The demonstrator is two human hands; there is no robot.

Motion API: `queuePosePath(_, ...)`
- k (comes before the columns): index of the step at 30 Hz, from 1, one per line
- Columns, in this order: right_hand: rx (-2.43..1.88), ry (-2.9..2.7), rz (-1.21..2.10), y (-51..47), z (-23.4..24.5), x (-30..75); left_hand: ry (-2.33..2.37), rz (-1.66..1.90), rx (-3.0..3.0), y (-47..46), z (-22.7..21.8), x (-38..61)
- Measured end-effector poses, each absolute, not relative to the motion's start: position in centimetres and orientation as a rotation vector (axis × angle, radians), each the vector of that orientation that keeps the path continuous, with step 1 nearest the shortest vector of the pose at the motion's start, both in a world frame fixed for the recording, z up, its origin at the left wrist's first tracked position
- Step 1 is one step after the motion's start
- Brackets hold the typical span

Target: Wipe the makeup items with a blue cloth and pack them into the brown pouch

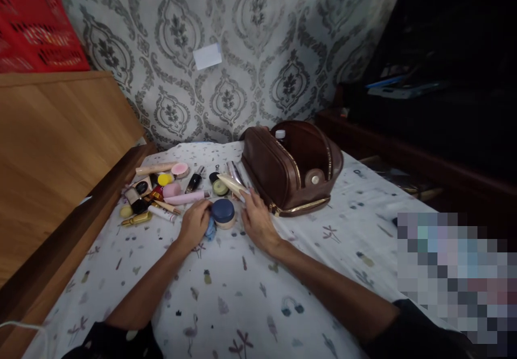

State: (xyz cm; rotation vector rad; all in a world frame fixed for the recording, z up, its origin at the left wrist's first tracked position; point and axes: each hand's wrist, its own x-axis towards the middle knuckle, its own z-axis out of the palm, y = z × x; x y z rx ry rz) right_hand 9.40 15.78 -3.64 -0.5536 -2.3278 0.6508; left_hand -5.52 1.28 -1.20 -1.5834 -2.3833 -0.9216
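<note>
My left hand (195,222) is closed on a crumpled blue cloth (210,230), its fingertips close to the left side of a round jar (223,212) with a dark blue lid. My right hand (258,220) grips the near end of a slim cream-coloured tube (230,182), whose far end points away to the left. Just behind the jar sits a small pot with a pale green face (220,188). To the right of my right hand stands a brown cosmetic bag (269,165), unzipped, with a white-capped bottle (280,134) inside.
Makeup items lie in a cluster at left, among them a pink tube (186,197), a black bottle (195,180) and a gold tube (136,219). A wooden cabinet (60,149) carrying a red basket (44,30) borders the printed sheet (226,300). Patterned wallpaper (258,36) rises behind.
</note>
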Motion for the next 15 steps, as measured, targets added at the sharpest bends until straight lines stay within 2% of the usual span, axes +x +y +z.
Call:
queuePosePath(12, -0.598, -2.550, 0.536, 14.8, -1.2, 10.1, -2.372, -0.937, -1.591, 1.2, -1.2, -5.5)
queuePosePath(15, -0.571, -2.469, 0.637, 15.1, -1.7, 10.0, -2.376, -0.941, -1.592, 1.1, -1.1, -5.5)
